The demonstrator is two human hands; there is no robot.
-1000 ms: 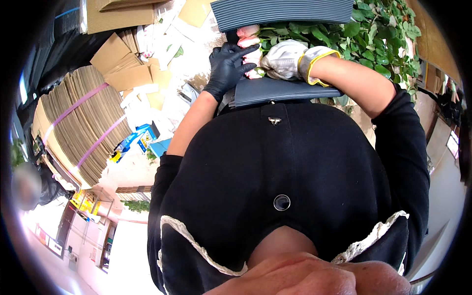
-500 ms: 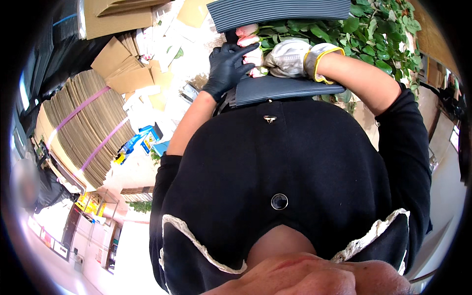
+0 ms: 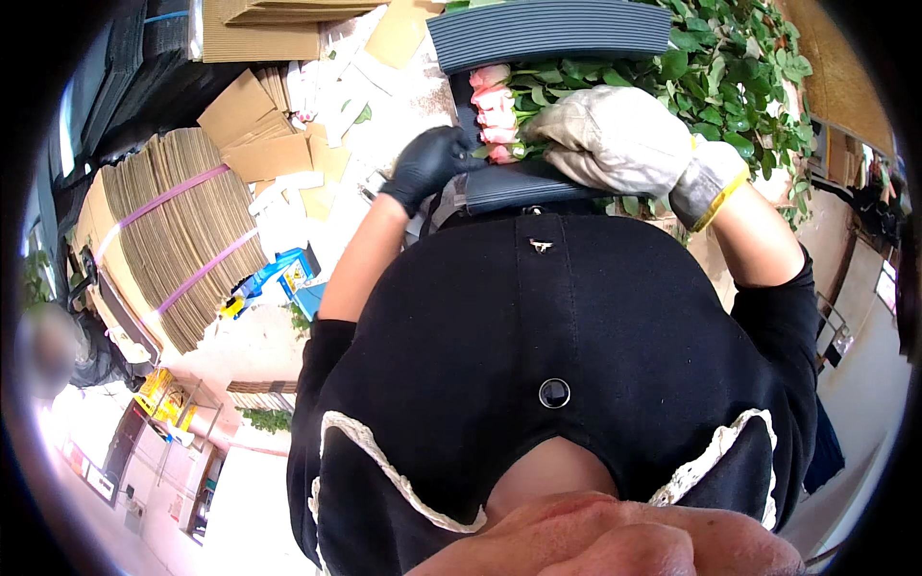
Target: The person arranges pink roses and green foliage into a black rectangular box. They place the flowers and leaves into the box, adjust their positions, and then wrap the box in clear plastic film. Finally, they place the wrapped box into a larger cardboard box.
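Note:
Pink roses point(image 3: 494, 108) lie in a row, heads to the left, between a far ribbed dark grey corrugated sheet point(image 3: 547, 38) and a near one point(image 3: 519, 186). Their leafy stems point(image 3: 725, 91) stretch right. My left hand point(image 3: 425, 168), in a black glove, is closed with fingers curled, just left of the nearest rose and the near sheet's end. Whatever it may hold is hidden. My right hand point(image 3: 615, 144), in a thick off-white glove with a yellow cuff edge, is closed over the stems and the near sheet's edge. Its fingertips are hidden beneath it.
On the left stands a strapped stack of cardboard point(image 3: 178, 235), with loose cardboard pieces point(image 3: 259, 134) beyond it. A blue and yellow package point(image 3: 279, 276) lies beside the stack. Another person point(image 3: 91, 350) is at the far left edge.
My left hand has drawn back from the rose heads toward me, its fingers curling. My right hand has shifted right and nearer, partly over the near sheet. More rose heads show now.

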